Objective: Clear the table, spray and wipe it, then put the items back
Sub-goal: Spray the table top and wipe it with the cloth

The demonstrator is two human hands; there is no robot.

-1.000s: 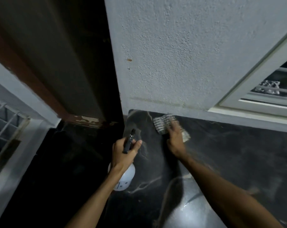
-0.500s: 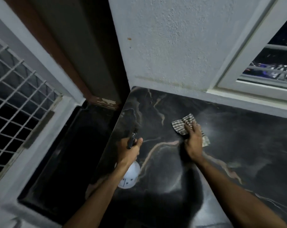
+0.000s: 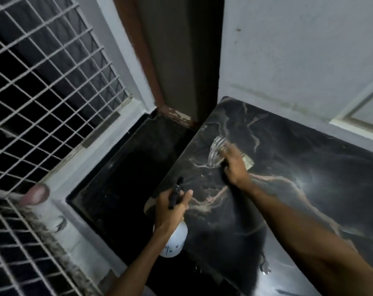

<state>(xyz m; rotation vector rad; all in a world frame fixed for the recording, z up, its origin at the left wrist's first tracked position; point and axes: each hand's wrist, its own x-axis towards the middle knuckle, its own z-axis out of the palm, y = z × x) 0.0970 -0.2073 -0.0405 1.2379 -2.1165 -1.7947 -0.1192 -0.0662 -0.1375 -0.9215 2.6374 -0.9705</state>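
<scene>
A black marble table (image 3: pixel 309 189) with pale veins fills the right half of the view, its top bare. My right hand (image 3: pixel 234 165) presses a checked cloth (image 3: pixel 215 152) flat on the table near its far left corner; the cloth is blurred by motion. My left hand (image 3: pixel 170 210) grips a white spray bottle (image 3: pixel 173 242) by its black trigger head (image 3: pixel 177 193), held over the table's left edge with the nozzle pointing away from me.
A white wall (image 3: pixel 298 56) backs the table, with a window frame (image 3: pixel 363 116) at the right. Left of the table are a dark floor gap (image 3: pixel 127 178), a brown door frame (image 3: pixel 142 60) and white metal grilles (image 3: pixel 42 82).
My right hand has slid the cloth from the back wall toward me and to the left across the table. The view has swung left and down; my left hand keeps holding the bottle.
</scene>
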